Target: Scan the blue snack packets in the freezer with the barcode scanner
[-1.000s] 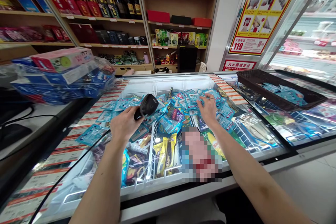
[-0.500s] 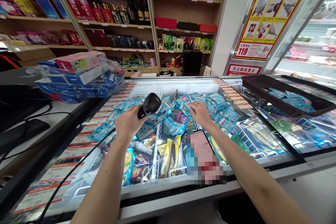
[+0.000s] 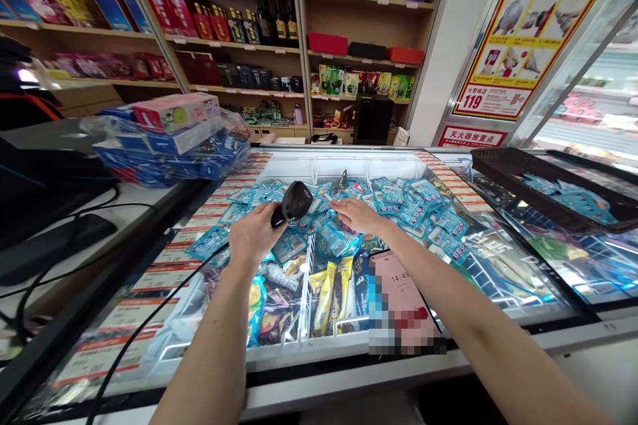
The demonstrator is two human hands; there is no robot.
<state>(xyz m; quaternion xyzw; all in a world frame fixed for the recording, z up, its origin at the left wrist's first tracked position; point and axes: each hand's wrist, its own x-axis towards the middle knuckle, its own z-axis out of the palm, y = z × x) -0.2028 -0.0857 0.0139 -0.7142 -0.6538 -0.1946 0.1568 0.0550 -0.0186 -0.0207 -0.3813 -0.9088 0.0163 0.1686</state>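
Note:
My left hand is wrapped round the handle of a black handheld barcode scanner, its head tilted over the pile to the right. A cable runs from it toward the lower left. Small blue packets lie scattered on the freezer's glass top. Among them, my right hand reaches to the left, palm down, with its fingers stretched out. Its fingertips are at packets just right of the scanner; whether they touch one I cannot tell. A phone with a lit screen lies below my right forearm, partly blurred out.
Ice-cream wrappers show through the glass. At right stands a brown basket holding more blue packets. Blue boxes in plastic are stacked at left, near a counter with cables. Shelves of goods line the back.
My right hand has moved left across the packets, toward the scanner, and its fingers have stretched out. My left hand keeps hold of the scanner. The whole view has shifted slightly.

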